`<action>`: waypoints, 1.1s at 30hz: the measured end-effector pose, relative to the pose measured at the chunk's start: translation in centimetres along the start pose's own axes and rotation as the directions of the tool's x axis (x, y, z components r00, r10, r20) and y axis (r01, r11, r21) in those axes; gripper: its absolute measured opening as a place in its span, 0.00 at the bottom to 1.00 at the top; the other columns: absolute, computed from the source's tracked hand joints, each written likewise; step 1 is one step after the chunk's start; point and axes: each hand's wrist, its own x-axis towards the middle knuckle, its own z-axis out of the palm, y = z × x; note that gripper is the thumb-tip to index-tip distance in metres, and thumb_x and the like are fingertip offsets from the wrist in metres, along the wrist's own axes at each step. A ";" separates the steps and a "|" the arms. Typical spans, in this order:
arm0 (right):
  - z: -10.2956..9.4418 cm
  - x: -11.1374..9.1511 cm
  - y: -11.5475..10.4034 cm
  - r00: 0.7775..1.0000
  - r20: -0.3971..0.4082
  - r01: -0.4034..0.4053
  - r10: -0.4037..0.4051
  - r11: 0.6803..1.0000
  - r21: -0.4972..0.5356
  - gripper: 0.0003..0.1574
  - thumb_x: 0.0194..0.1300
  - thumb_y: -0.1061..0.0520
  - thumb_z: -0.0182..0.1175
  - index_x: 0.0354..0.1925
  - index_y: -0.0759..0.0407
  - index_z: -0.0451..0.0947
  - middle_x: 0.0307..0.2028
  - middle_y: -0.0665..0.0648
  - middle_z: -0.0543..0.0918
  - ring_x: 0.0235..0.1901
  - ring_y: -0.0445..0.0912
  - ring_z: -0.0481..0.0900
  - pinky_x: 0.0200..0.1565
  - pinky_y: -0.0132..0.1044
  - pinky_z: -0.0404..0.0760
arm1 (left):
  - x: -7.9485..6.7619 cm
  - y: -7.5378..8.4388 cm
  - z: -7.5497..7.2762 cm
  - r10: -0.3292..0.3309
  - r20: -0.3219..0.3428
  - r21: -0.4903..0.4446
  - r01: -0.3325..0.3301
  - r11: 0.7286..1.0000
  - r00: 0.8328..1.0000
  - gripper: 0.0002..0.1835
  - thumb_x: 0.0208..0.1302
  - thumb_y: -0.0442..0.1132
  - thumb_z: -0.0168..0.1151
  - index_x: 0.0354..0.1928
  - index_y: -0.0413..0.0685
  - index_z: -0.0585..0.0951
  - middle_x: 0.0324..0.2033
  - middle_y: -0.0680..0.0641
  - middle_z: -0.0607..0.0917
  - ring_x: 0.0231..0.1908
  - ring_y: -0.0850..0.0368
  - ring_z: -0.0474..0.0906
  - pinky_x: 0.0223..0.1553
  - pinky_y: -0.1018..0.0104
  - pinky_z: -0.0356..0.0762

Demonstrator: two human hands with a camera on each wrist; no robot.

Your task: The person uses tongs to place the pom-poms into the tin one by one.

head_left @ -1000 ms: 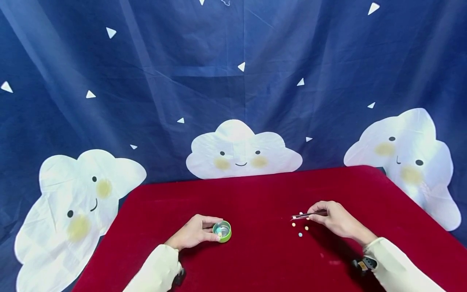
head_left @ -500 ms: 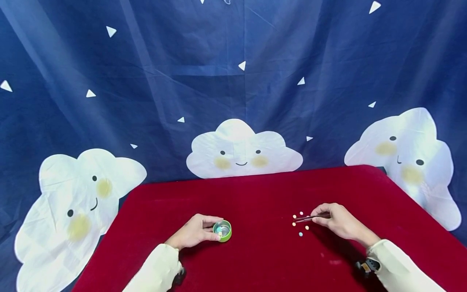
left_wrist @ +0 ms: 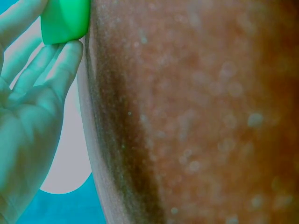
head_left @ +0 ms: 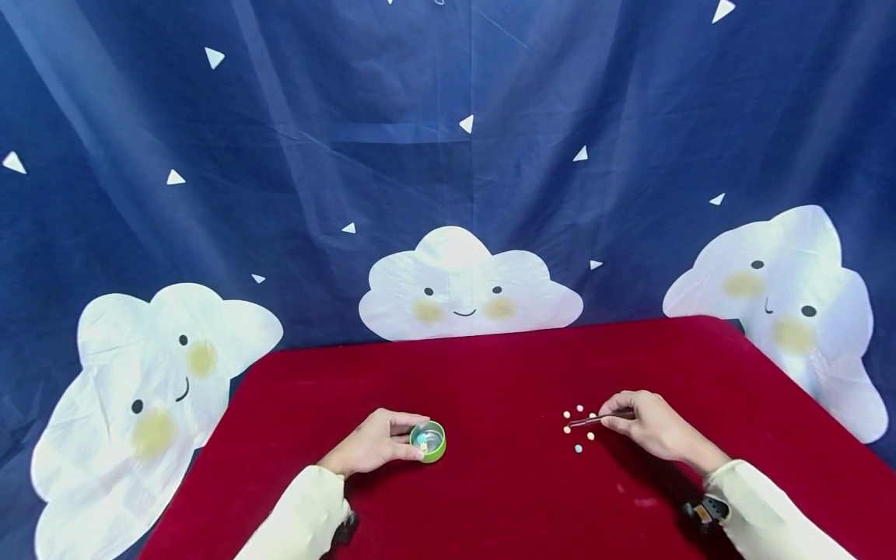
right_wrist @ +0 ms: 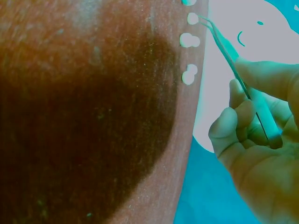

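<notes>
In the head view my left hand (head_left: 378, 443) grips a small round green container (head_left: 439, 451) from its left side, thumb and fingers around the wall. Blue and pale beads (head_left: 423, 443) lie inside it. The left wrist view shows the fingers at the green wall (left_wrist: 65, 21). My right hand (head_left: 647, 424) pinches dark tweezers (head_left: 609, 418), their tips pointing left among several small beads on the red cloth. In the right wrist view the bent tips of the tweezers (right_wrist: 227, 52) come right beside one pale bead (right_wrist: 192, 18), with a narrow gap between the tips.
A red cloth (head_left: 490, 498) covers the table. One blue bead (head_left: 578, 449) lies nearest the person, a pinkish one (head_left: 579, 408) farthest back. Behind the table hangs a blue curtain (head_left: 315, 155) with white cloud shapes.
My right hand has shifted slightly right, and the tweezers' tips have moved from the back-left bead toward the pale bead in front of it. The left hand keeps its hold on the container.
</notes>
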 end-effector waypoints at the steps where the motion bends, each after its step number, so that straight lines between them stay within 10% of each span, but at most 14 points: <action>1: 0.0 0.0 0.0 1.000 -0.003 0.002 -0.002 1.000 -0.002 0.05 0.59 0.66 0.70 0.33 0.57 0.84 0.29 0.44 0.82 0.28 0.35 0.73 0.33 0.30 0.75 | 0.0 0.0 0.0 0.000 -0.001 0.001 0.000 1.000 1.000 0.28 0.59 0.34 0.74 0.61 0.36 0.79 0.52 0.41 0.85 0.53 0.47 0.82 0.48 0.68 0.81; 33: 1.7 3.6 -3.3 0.998 0.024 0.057 -0.060 0.993 0.106 0.04 0.61 0.67 0.68 0.34 0.61 0.83 0.30 0.50 0.83 0.28 0.38 0.75 0.31 0.30 0.77 | 0.0 -0.2 0.0 -0.002 0.000 -0.013 0.002 1.000 1.000 0.27 0.59 0.33 0.73 0.61 0.36 0.79 0.50 0.42 0.86 0.52 0.49 0.83 0.48 0.70 0.81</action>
